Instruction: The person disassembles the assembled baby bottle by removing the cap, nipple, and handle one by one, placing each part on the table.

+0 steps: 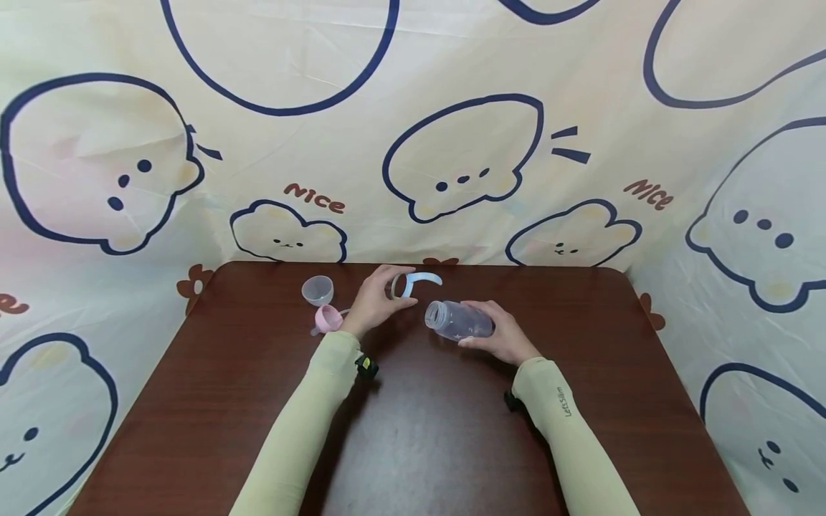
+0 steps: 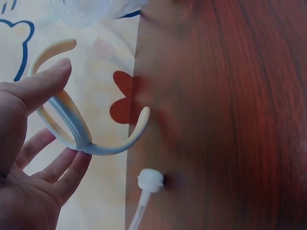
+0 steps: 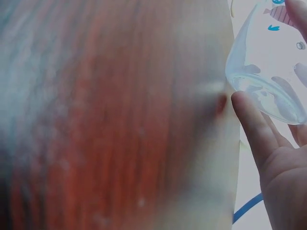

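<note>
My left hand point(image 1: 377, 297) pinches a pale blue bottle handle point(image 1: 426, 276) between thumb and fingers. In the left wrist view this handle point(image 2: 111, 149) is a ring with two curved grips, one on each side, and nothing fills the ring. My right hand point(image 1: 505, 333) grips a clear baby bottle point(image 1: 461, 321) round its lower body. The bottle lies tilted on its side above the table, its uncapped threaded mouth facing the left hand. Small printed sea creatures show on the bottle wall point(image 3: 264, 52) in the right wrist view.
A clear dome cap point(image 1: 317, 290) sits at the back left of the brown table point(image 1: 413, 444). In front of it lies a pink bottle lid point(image 1: 328, 317), partly behind the left wrist. A straw with a white weighted end point(image 2: 150, 180) shows near the left hand. Patterned cloth point(image 1: 361, 158) hangs behind.
</note>
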### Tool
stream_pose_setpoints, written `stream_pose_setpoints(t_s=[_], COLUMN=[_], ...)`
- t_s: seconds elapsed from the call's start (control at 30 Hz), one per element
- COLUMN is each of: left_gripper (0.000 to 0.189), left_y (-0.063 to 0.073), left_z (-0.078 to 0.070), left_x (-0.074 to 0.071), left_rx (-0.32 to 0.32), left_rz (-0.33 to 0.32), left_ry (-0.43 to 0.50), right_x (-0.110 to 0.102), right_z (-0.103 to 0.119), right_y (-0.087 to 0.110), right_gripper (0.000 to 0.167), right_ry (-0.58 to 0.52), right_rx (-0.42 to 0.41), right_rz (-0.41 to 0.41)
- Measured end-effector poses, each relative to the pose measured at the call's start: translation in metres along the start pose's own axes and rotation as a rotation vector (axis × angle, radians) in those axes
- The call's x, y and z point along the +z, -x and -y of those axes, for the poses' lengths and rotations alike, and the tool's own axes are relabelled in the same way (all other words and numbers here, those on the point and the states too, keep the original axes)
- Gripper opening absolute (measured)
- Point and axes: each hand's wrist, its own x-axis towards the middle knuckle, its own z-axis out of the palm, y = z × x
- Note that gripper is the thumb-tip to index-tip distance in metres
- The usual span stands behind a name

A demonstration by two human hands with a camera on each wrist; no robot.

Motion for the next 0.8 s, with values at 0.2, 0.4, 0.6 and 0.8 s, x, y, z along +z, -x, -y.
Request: stream_pose_setpoints(t_s=[0.2,0.4,0.6,0.8], left_gripper=[0.062,0.062,0.064,0.067], left_y=[0.0,0.001,0.0,0.0], left_z=[0.007,0.009,0.012,0.013], left_x=[-0.003,-0.003,-0.002,-0.003], left_rx=[-0.006,-0.032,-0.028,-0.02], left_rz=[-0.022,-0.033,-0.039,-0.043], left_ry=[-0.012,-0.011,-0.015,-0.02], right_x=[0.0,0.0,0.0,-0.001], right_z=[0.003,0.001,0.0,0.0], right_y=[-0.001,0.0,0.0,0.0], right_gripper=[0.08,0.081,0.081,0.082], right_ry=[-0.003,0.002,-0.009,-0.01], right_rx=[0.016,0.004,-0.004,-0.007], right_rz=[0.02,0.011,0.009,0.007])
